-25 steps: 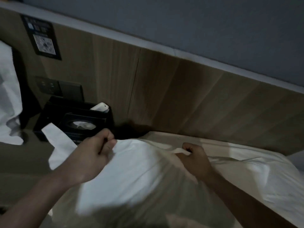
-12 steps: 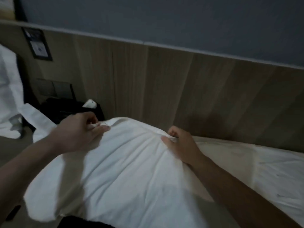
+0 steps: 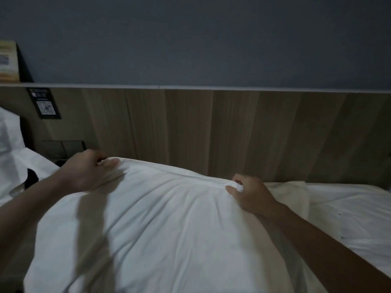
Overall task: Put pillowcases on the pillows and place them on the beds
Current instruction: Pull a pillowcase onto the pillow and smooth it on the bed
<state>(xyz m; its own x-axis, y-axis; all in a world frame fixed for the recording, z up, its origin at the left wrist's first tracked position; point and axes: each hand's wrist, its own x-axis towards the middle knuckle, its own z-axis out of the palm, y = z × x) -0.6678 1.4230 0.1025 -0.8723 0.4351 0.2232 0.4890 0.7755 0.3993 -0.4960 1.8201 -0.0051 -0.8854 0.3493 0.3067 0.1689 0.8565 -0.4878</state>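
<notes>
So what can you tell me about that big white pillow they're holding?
The pillow is large, plump and white, in soft creased cloth. It lies across the near part of the view in front of the wooden headboard. The left hand and right hand each grip its far edge, bunching the fabric.

White fabric pillowcase (image 3: pixel 165 229): plain white, with grey shadow stripes on its left part.
Flat bed sheet (image 3: pixel 349 208): white, with a cream-coloured piece near the headboard.
Wooden headboard panel (image 3: pixel 232 134): light brown, with vertical wood grain.
Painted wall (image 3: pixel 190 39): plain grey-blue.
Small rectangular sign (image 3: pixel 44 103): black, with white printed marks.
Framed card on the ledge (image 3: pixel 8 61): yellowish, too blurred to read.
</notes>
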